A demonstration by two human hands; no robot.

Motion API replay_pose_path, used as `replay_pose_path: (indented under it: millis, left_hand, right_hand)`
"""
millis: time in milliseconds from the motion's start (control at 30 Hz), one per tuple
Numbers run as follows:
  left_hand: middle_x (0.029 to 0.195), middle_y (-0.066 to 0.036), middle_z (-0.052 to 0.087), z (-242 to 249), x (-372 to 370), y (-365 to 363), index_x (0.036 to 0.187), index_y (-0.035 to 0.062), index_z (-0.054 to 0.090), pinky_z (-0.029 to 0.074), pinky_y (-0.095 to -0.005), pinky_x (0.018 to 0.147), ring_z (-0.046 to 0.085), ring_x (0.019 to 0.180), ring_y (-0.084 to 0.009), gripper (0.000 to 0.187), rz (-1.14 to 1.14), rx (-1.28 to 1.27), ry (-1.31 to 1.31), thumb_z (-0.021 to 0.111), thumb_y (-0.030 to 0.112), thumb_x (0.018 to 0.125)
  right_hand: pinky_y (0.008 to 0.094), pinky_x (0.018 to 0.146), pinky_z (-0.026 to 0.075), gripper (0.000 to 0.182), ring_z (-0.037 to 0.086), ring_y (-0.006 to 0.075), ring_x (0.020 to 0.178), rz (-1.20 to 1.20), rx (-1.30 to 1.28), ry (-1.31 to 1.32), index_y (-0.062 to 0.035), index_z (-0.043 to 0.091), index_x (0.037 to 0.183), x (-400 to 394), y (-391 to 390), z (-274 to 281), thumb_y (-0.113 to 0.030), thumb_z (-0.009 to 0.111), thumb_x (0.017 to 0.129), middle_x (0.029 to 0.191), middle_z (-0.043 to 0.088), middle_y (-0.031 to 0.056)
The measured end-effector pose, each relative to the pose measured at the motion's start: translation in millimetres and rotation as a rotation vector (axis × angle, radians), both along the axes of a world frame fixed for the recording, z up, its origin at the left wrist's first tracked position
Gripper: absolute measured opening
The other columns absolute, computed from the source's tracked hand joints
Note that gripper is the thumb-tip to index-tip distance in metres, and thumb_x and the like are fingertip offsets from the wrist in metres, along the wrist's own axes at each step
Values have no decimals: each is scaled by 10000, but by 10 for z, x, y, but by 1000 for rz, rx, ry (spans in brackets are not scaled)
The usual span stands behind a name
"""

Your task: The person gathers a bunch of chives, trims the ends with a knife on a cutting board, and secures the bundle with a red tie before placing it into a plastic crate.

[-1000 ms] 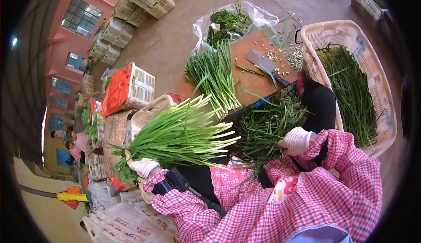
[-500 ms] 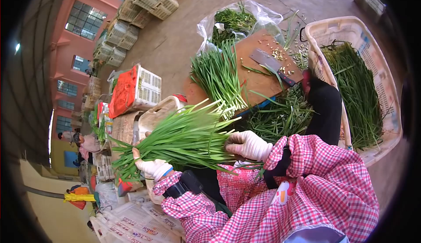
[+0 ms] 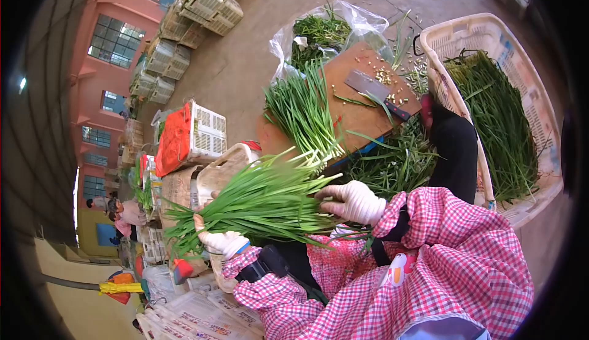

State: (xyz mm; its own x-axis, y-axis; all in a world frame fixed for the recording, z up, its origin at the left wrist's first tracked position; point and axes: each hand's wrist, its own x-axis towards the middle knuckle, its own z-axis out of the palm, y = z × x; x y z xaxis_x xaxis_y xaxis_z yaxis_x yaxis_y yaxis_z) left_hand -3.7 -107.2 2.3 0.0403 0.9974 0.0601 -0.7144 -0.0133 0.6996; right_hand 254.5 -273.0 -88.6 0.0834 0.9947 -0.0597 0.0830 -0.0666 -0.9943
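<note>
1 cam, head-worn, fisheye, looking fwd & down over wearer's checked smock (image 3: 454,278); L hand (image 3: 222,242) & R hand (image 3: 359,204) v. close, chopping board (image 3: 363,123) mid-dist., windows (image 3: 116,40) far off, bkgd tipped sideways.

The leafy bundle (image 3: 257,202) is bright green, the sleeves (image 3: 451,223) checked pink and white, the board (image 3: 356,120) brown.

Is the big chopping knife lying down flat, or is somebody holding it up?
Lying flat. The knife rests on the brown board; the left hand holds greens and the right hand is near their pale ends.
</note>
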Motion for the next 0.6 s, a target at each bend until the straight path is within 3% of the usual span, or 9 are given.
replay_pose_path:
  millis: [67,167,233,300,367,400,500,533,600]
  left_hand:
    - [867,-54,647,-112,-134,141,879,138,649,394,-538,1010,593,979,-307,131,-63,44,-24,609,261,864]
    - [860,-36,622,-38,-75,69,909,130,643,358,-500,1053,573,974,-242,139,-106,-9,-49,581,252,885]
    - [844,-28,612,-125,-238,165,931,112,639,356,-473,1057,554,977,-193,159,-19,-40,-95,562,246,896]
    - [816,-21,589,-246,-467,306,954,90,624,340,-425,1069,547,931,-158,173,-138,30,-249,540,233,907]
    - [800,-12,578,-282,-612,354,965,80,610,326,-391,1074,542,903,-150,172,-223,84,-65,518,216,914]
    - [785,4,556,-96,-337,158,956,78,594,327,-367,1063,537,888,-135,161,-77,-98,-240,496,200,918]
    - [775,14,533,-277,-514,307,942,78,588,340,-368,1046,534,889,-134,157,-62,14,-329,496,202,916]
    - [788,9,536,-139,-248,138,934,77,583,351,-358,1031,535,878,-128,154,147,-42,-270,503,206,914]
    - [798,7,544,-251,-498,239,936,79,578,358,-346,1019,537,877,-125,141,150,31,-142,510,200,911]
  right_hand:
    - [330,720,527,220,666,216,742,-18,168,-65,-61,669,988,-90,4,-55,-199,668,817,816,670,130]
    - [311,720,517,231,654,180,765,265,163,201,-57,654,993,94,-205,56,-237,659,848,834,678,105]
    - [302,750,500,226,625,147,801,493,258,208,-38,642,1009,209,-339,11,-203,667,857,852,667,85]
    - [290,755,504,245,622,120,796,679,124,154,-25,642,1049,370,-501,11,-203,659,880,877,681,67]
    - [291,742,502,258,622,119,796,689,88,243,-23,643,1046,479,-670,-94,-223,658,883,881,683,64]
    - [294,727,503,259,626,118,793,677,101,255,-24,645,1044,533,-720,-128,-230,654,887,869,685,65]
    - [324,695,504,254,651,199,778,732,-52,26,-50,654,1033,818,-841,-131,-244,669,869,855,681,104]
    - [343,701,505,299,651,243,792,729,-51,-136,-60,651,1022,918,-920,-240,-310,658,857,853,677,111]
    - [406,706,507,367,640,334,801,807,-144,-597,-100,656,1004,1068,-993,-378,-418,629,823,807,660,133]
